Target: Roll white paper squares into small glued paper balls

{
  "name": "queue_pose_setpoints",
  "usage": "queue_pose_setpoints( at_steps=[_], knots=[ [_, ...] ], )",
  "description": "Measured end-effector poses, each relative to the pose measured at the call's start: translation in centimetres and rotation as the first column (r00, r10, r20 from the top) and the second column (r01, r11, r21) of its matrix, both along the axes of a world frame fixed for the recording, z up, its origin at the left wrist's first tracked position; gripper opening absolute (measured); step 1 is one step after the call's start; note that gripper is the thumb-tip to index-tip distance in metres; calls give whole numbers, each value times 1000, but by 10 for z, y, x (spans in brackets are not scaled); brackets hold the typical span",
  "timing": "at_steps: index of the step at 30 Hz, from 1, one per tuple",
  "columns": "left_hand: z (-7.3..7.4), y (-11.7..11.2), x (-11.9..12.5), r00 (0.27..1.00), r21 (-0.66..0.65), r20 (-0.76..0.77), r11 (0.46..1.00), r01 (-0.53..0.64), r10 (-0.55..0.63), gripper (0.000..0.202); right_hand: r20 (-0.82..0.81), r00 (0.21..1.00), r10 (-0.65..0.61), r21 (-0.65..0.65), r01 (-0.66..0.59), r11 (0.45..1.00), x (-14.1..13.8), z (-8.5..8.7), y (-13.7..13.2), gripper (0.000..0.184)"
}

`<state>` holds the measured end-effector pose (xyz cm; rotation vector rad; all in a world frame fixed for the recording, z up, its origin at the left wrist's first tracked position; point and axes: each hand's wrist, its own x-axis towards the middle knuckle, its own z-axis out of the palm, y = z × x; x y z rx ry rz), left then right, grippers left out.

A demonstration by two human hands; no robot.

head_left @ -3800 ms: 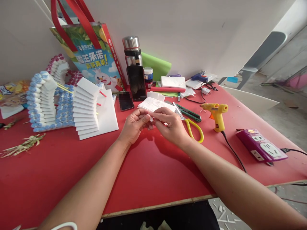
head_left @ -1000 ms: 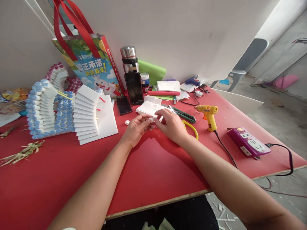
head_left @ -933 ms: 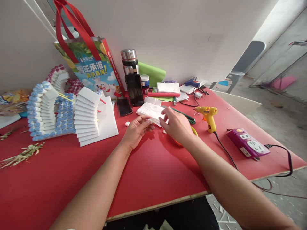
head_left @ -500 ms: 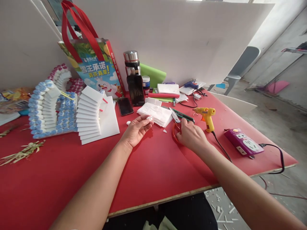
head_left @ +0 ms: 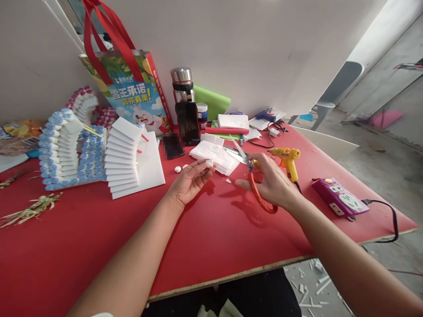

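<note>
Between the fingertips of my left hand point(head_left: 194, 178) is a small crumpled white piece point(head_left: 209, 163), which looks like paper. My right hand point(head_left: 272, 178) grips a pair of scissors point(head_left: 261, 202) with red handles, raised above the table. Their blades are parted and point up and to the left, toward the far side. Under the blades lies a stack of thin white sheets point(head_left: 214, 154), just beyond my left fingertips. Beside my left hand is a small white ball point(head_left: 177, 169), with another partly hidden behind the fingers. A white scrap point(head_left: 228, 180) lies between my hands.
On the red table point(head_left: 205, 246) a yellow glue gun point(head_left: 288, 160) and a purple power strip point(head_left: 340, 198) stand at right, with cords. White fanned structures point(head_left: 124, 158), a printed bag point(head_left: 132, 92), phones point(head_left: 187, 123) and a steel flask point(head_left: 181, 83) are at left and back.
My right hand has lifted the scissors off the table and their blades have come apart, nearer the left hand. The left hand has shifted slightly right, still pinching the white piece.
</note>
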<state>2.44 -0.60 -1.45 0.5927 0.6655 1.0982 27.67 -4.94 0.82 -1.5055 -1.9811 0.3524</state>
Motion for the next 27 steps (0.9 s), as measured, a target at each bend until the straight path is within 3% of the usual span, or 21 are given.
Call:
queue_pose_setpoints(
  at_steps=[3,9,27],
  knots=[
    [1,-2,1,1000,0,7,1000,21,-21,16,76,993,85,91,-92,992,-11,-2,0,49],
    [-3,-4,4,999,41,-8,998,37,-37,21,139,979,148,60,-158,986,-22,-11,-3,46],
    [-1,-6,10,996,47,-46,995,83,-80,19,156,980,123,43,-132,990,-22,-17,-5,54]
  ],
)
